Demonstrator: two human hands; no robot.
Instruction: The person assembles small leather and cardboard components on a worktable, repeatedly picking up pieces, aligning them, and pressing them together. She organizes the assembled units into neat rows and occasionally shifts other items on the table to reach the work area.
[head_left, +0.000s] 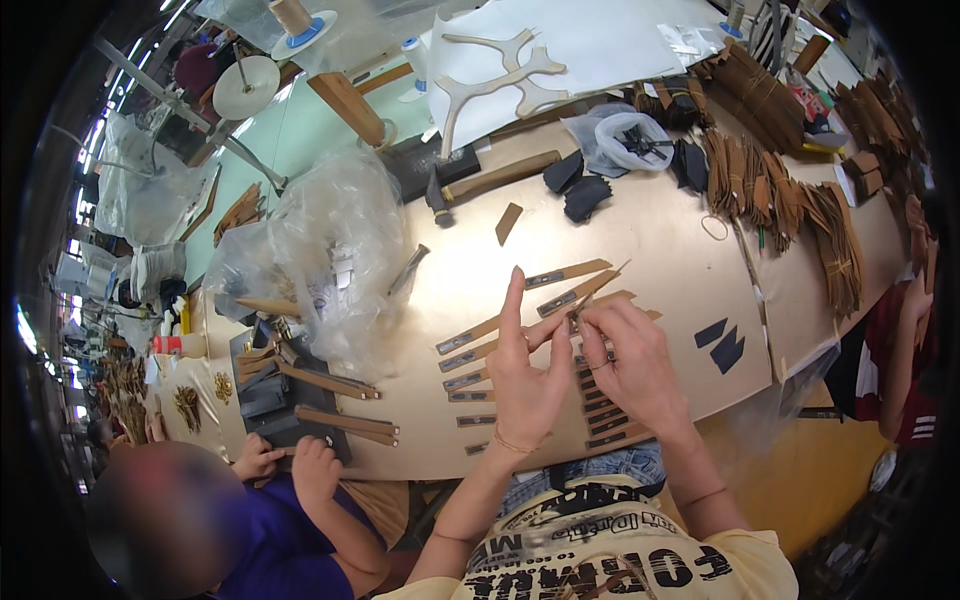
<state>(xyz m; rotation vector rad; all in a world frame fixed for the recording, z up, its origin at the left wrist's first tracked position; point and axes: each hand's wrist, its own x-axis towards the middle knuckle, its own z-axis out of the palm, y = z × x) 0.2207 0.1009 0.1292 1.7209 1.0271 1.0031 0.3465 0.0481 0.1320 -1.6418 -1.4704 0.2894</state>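
Above the table's near edge, my left hand (527, 385) and my right hand (637, 368) meet at the fingertips. Between them they pinch a narrow brown leather strip (618, 274), seen nearly edge-on; its lower end is hidden by the fingers. My left index finger points up while the thumb and other fingers close on the strip. Under and around both hands lie two rows of similar brown leather strips (480, 331), each with a dark patch near one end. The right-hand row (612, 425) is partly covered by my right hand.
Beyond lie a hammer (500, 180), a loose leather piece (508, 224), black pieces (586, 199) and a crumpled plastic bag (345, 240). Dark cut pieces (727, 345) and leather bundles (770, 195) are at right. A co-worker's hands (315, 465) work close by at left.
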